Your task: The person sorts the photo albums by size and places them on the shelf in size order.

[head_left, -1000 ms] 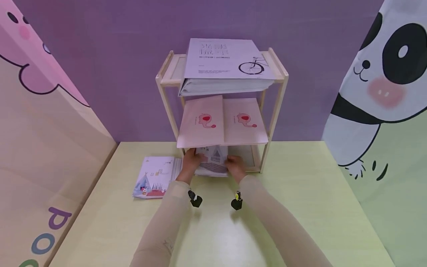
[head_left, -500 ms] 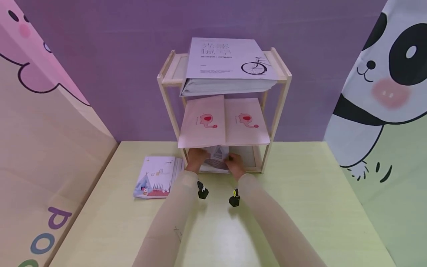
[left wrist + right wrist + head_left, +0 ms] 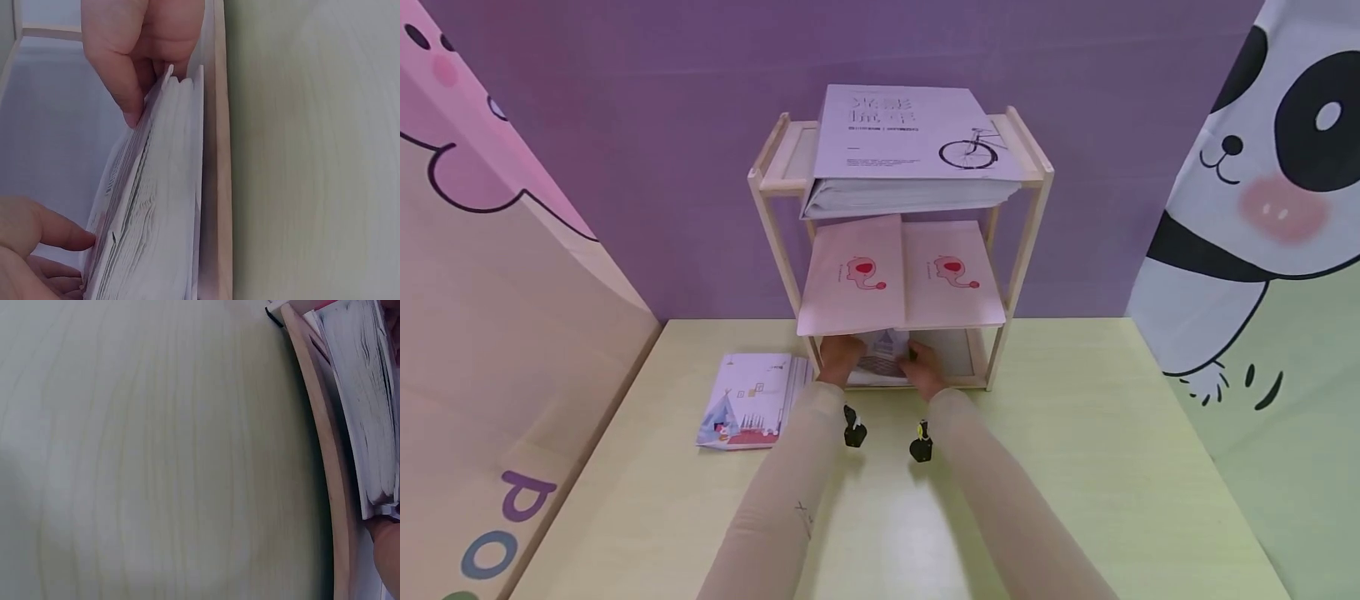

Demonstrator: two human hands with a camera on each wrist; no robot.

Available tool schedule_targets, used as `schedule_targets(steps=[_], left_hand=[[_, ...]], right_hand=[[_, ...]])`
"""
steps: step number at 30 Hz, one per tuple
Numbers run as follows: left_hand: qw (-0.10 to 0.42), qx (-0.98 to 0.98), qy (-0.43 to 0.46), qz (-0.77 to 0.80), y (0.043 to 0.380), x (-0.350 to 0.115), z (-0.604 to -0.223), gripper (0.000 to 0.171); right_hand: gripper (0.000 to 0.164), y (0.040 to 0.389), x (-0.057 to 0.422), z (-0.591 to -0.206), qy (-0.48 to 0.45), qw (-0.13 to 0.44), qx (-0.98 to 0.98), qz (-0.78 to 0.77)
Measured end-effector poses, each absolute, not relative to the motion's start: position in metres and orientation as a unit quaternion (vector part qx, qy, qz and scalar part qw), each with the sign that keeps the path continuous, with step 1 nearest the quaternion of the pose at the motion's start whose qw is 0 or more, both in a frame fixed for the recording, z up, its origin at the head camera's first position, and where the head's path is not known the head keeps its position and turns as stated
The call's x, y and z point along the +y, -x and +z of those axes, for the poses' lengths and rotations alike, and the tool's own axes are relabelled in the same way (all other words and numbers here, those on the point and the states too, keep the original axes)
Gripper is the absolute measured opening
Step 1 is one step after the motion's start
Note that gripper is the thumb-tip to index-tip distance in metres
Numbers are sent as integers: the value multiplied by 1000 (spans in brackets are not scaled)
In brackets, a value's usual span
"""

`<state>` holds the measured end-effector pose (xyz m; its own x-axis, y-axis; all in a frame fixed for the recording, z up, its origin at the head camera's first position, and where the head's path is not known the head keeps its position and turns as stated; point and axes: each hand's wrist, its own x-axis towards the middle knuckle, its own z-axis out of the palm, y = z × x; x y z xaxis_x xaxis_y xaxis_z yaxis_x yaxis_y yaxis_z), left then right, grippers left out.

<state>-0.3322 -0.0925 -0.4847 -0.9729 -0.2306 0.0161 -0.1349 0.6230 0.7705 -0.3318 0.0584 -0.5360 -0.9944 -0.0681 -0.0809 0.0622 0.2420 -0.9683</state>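
Note:
A thick book (image 3: 880, 364) with a pale illustrated cover lies on the left part of the bottom shelf (image 3: 952, 350), partly hidden under the shelf above. My left hand (image 3: 840, 360) grips its left side. On the opposite side, my right hand (image 3: 924, 372) holds the book, thumb over the cover. In the left wrist view, the page edges of the book (image 3: 159, 194) face the shelf's wooden front rail (image 3: 223, 187), between my left hand (image 3: 31, 244) and right hand (image 3: 144, 37). The right wrist view catches the book (image 3: 362, 394) just behind the rail, with part of my right hand (image 3: 387, 553) at its corner.
Two pink elephant-print booklets (image 3: 850, 300) lie on the middle shelf, jutting forward above my hands. A large bicycle-cover book (image 3: 910, 142) rests on the rack's top. More books (image 3: 748, 400) lie on the table (image 3: 1075, 467) left of the wooden rack (image 3: 1030, 242).
Both hands have moved the book farther back into the bottom shelf, so its front edge no longer juts past the rail. Over the last half second, the hands and book have shifted only slightly.

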Motion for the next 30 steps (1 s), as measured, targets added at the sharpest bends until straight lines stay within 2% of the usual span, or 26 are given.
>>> schedule_targets(steps=[5,9,14,16,17,18,21,25,27,30], left_hand=[[51,-901,-96,-419,335,-95,-489,44],[60,-927,-55,-365,337,-101,-486,45],[125,-950,-27,-283,399,-120,-568,39],[109,-952,-44,-282,414,-124,-587,36],[83,-951,-59,-291,408,-121,-576,36],[81,-946,-68,-305,400,-119,-566,36],[41,-930,-100,-352,360,-105,-510,38],[53,-920,-97,-376,314,-91,-459,39],[58,-919,-97,-378,306,-88,-451,40],[61,-923,-95,-368,319,-93,-468,40]], right_hand=[[53,335,54,-539,11,55,793,-607],[53,338,50,-540,37,56,805,-589],[47,339,45,-542,61,28,826,-559],[48,338,44,-542,61,34,827,-558],[49,337,44,-542,62,38,828,-556],[51,336,44,-542,61,43,827,-557],[55,334,44,-543,58,52,827,-557],[54,333,41,-543,47,45,832,-551],[53,335,40,-547,43,42,829,-555],[56,344,40,-564,45,33,826,-561]])
